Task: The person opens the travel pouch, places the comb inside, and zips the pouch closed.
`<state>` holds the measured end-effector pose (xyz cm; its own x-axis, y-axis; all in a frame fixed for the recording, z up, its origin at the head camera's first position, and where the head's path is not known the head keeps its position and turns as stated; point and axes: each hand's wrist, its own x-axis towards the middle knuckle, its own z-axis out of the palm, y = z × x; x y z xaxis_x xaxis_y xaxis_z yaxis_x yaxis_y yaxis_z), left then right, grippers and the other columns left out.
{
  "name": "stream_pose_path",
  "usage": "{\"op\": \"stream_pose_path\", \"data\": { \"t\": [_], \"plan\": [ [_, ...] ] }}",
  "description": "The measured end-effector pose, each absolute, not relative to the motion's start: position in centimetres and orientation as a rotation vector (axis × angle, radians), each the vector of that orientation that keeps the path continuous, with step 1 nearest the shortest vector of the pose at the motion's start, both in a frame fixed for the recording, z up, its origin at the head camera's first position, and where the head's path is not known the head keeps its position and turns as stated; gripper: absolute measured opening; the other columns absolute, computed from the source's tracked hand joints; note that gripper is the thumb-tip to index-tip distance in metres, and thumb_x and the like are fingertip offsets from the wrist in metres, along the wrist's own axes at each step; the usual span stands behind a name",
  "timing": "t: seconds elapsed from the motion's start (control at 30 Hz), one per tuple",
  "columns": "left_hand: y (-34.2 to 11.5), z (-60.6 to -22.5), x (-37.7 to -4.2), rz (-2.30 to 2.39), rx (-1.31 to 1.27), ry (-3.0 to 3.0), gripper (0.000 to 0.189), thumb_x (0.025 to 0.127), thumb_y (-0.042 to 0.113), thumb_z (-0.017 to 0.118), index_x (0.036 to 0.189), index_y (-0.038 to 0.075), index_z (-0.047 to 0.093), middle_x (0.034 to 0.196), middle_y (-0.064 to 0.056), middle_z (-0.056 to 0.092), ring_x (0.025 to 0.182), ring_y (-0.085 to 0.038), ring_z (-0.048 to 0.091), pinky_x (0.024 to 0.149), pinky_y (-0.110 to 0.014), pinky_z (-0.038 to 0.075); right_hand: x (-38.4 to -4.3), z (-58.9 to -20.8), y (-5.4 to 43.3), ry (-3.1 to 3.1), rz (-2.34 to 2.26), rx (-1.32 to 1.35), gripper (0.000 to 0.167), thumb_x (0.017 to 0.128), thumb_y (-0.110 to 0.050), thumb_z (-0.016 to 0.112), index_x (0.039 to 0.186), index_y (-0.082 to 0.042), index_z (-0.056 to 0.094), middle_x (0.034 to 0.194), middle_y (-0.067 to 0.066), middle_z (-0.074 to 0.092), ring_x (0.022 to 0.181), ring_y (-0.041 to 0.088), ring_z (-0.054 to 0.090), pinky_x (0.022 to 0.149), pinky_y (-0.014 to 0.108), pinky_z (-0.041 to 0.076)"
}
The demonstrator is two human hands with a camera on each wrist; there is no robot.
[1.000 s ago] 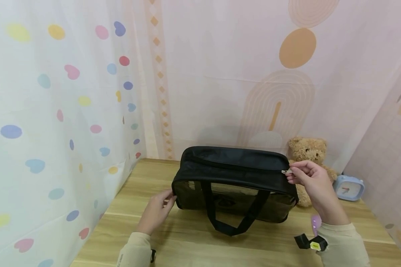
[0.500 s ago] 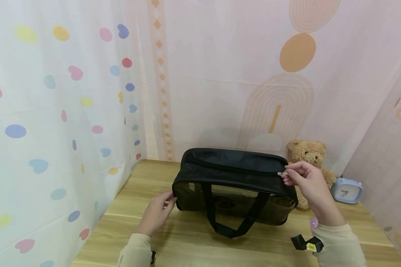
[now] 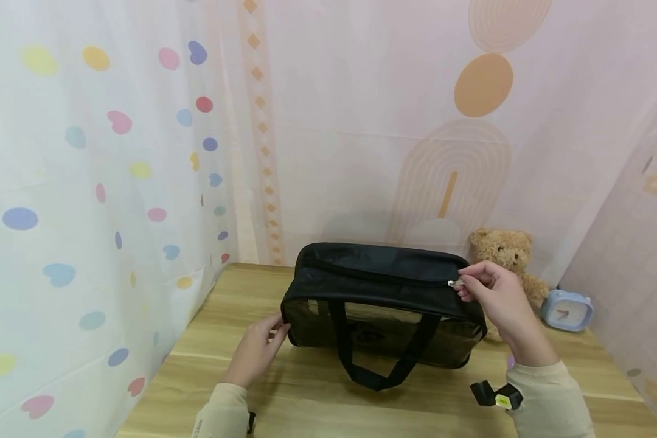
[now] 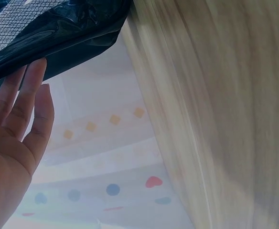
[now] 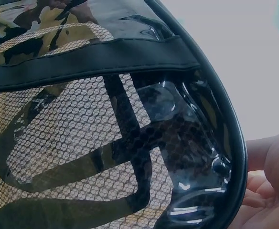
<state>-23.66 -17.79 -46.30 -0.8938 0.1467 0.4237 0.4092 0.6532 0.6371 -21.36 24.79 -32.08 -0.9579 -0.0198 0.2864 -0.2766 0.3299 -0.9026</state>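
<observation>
A black zip-top toiletry bag (image 3: 372, 274) with see-through mesh-look side panels stands upright on the table; its black strap handle (image 3: 380, 380) hangs down the front. My right hand (image 3: 490, 295) pinches the metal zipper pull (image 3: 455, 283) between thumb and forefinger near the bag's right end. At the lower left end, my left hand (image 3: 257, 347) holds the bag's corner edge, thumb toward the front. In the left wrist view, fingertips (image 4: 40, 67) meet the dark piping. The right wrist view shows the clear side panel (image 5: 82, 129), with the right hand partly hidden behind it.
A brown teddy bear (image 3: 500, 246) sits behind the right hand, partly covered by it. Beside it stands a light blue alarm clock (image 3: 567, 310). A small purple thing (image 3: 511, 362) shows by the right sleeve. Patterned curtains (image 3: 350, 134) surround the wooden table (image 3: 328, 413).
My right hand has drawn the zipper pull a short way left along the bag's top. The left hand has kept its place at the corner.
</observation>
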Motion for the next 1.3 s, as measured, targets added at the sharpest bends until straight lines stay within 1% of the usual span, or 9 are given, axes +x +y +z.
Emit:
{"op": "stream_pose_path", "data": {
  "t": [0.17,0.37,0.53,0.77,0.93,1.07,1.3],
  "plan": [
    [-17.8,-46.1,-23.7,-1.092,-0.458,-2.525,0.014,0.099,0.005,0.066,0.102,0.018,0.073,0.099,0.003,0.074,0.091,-0.018,0.070,0.077,-0.038,0.059,-21.5,-31.8,24.2,-2.382,1.658,0.243,0.023,0.104,-0.005,0.056,0.117,0.015,0.058,0.088,-0.002,0.070,0.078,0.005,0.067,0.070,0.022,0.057],
    [-17.8,-46.2,-23.8,-1.092,-0.447,-2.528,0.015,0.099,0.006,0.067,0.101,0.019,0.073,0.099,0.004,0.074,0.091,-0.017,0.070,0.078,-0.039,0.059,-21.6,-31.5,23.4,-2.431,1.586,0.229,0.021,0.105,-0.004,0.055,0.117,0.012,0.060,0.096,0.009,0.072,0.078,0.006,0.067,0.071,0.023,0.057],
    [-17.8,-46.3,-23.9,-1.080,-0.460,-2.523,0.016,0.098,0.004,0.067,0.101,0.018,0.073,0.099,0.003,0.074,0.091,-0.017,0.070,0.078,-0.040,0.059,-21.5,-31.3,23.1,-2.458,1.539,0.214,0.021,0.105,-0.004,0.054,0.117,0.011,0.061,0.098,0.014,0.072,0.078,0.007,0.067,0.071,0.024,0.057],
    [-17.7,-46.5,-23.9,-1.067,-0.449,-2.523,0.015,0.097,0.002,0.068,0.099,0.017,0.072,0.097,0.001,0.074,0.090,-0.018,0.071,0.077,-0.039,0.059,-21.6,-31.2,22.3,-2.480,1.551,0.202,0.020,0.105,-0.005,0.054,0.118,0.009,0.061,0.102,0.017,0.072,0.079,0.008,0.067,0.072,0.023,0.056],
    [-17.6,-46.5,-23.7,-1.096,-0.448,-2.527,0.016,0.097,0.002,0.067,0.101,0.016,0.072,0.100,0.000,0.074,0.091,-0.019,0.071,0.077,-0.038,0.059,-21.7,-31.3,22.1,-2.478,1.569,0.206,0.020,0.105,-0.004,0.054,0.118,0.009,0.060,0.102,0.016,0.072,0.080,0.009,0.067,0.072,0.024,0.057],
    [-17.6,-46.5,-23.7,-1.107,-0.455,-2.522,0.017,0.097,0.002,0.067,0.102,0.017,0.072,0.102,0.000,0.074,0.093,-0.020,0.071,0.078,-0.038,0.059,-21.7,-31.3,22.1,-2.483,1.532,0.215,0.019,0.105,-0.004,0.053,0.117,0.009,0.061,0.102,0.018,0.071,0.080,0.009,0.068,0.073,0.024,0.057],
    [-17.7,-46.6,-23.7,-1.121,-0.455,-2.515,0.017,0.098,0.002,0.066,0.103,0.017,0.073,0.102,0.001,0.074,0.093,-0.020,0.071,0.078,-0.037,0.059,-21.6,-30.9,21.6,-2.525,1.443,0.216,0.019,0.105,-0.004,0.054,0.117,0.007,0.063,0.102,0.018,0.073,0.079,0.012,0.068,0.070,0.024,0.057]
  ]
}}
